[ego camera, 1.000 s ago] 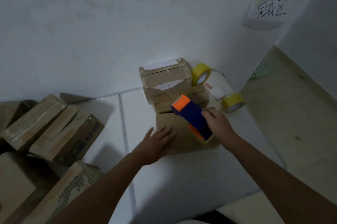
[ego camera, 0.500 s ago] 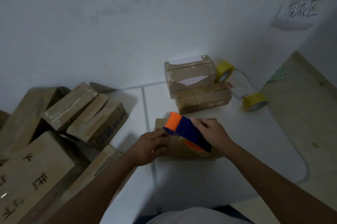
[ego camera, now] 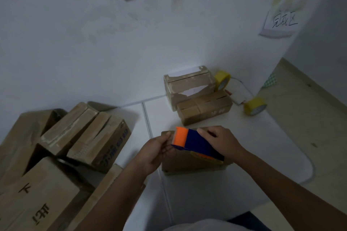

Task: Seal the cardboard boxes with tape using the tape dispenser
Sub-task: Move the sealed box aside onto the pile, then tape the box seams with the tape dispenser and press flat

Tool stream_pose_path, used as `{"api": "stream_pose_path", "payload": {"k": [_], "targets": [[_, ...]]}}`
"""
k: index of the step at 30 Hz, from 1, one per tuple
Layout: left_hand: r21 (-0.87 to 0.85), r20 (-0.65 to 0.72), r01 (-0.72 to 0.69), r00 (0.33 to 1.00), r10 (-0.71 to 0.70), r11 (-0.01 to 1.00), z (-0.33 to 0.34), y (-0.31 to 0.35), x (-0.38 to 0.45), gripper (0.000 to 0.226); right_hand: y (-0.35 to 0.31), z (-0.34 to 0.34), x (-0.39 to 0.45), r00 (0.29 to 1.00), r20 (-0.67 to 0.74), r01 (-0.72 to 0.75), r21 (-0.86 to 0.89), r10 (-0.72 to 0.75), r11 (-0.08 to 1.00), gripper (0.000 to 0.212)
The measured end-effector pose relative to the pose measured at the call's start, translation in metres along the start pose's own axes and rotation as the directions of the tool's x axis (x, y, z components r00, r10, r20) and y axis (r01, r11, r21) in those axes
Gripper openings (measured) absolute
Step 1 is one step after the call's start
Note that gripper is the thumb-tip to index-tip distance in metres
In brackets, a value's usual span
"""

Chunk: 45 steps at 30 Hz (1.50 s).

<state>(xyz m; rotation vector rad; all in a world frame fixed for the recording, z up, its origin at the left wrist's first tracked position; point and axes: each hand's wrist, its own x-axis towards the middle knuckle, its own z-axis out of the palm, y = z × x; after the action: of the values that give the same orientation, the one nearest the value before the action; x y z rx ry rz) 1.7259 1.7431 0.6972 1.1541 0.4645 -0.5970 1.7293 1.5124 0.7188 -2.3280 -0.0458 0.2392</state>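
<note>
Both of my hands work over the flat cardboard box [ego camera: 189,163] on the white floor: my right hand [ego camera: 222,141] grips the blue tape dispenser [ego camera: 197,145] lying across the box, my left hand [ego camera: 154,151] pinches at its orange end.

makeshift packing corner in plain room, not proper warehouse. work was done on white tiled floor [ego camera: 216,193] against bare white wall [ego camera: 93,42]. heap of cardboard boxes [ego camera: 62,146] lay at left, two taped boxes [ego camera: 197,99] by wall, spare yellow tape rolls [ego camera: 254,106] nearby. handwritten paper sign [ego camera: 279,24] was taped to wall at right, marking zone.
</note>
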Motion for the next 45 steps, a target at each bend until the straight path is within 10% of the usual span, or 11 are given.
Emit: {"api": "stream_pose_path", "payload": {"k": [12,22,29,45], "targets": [[0.069,-0.054,0.097,0.994,-0.094,0.993,0.028,-0.008,0.009,0.016,0.025,-0.021,0.006,0.996,0.061,0.062,-0.065,-0.058,0.996,0.048],[0.234,-0.211,-0.146,0.958,0.197,0.961,0.072,-0.01,0.009,0.025,0.035,-0.049,0.029,0.971,0.145,0.216,-0.178,-0.192,0.96,0.038],[0.127,-0.539,-0.155,0.819,0.199,0.98,-0.009,-0.003,0.018,0.011,0.069,-0.079,0.05,0.957,0.206,0.259,-0.305,-0.202,0.917,0.046],[0.274,-0.596,0.009,0.786,0.162,0.962,-0.045,-0.035,0.038,0.008,0.069,-0.03,0.061,0.985,0.127,0.167,-0.479,-0.12,0.862,0.047]]}}
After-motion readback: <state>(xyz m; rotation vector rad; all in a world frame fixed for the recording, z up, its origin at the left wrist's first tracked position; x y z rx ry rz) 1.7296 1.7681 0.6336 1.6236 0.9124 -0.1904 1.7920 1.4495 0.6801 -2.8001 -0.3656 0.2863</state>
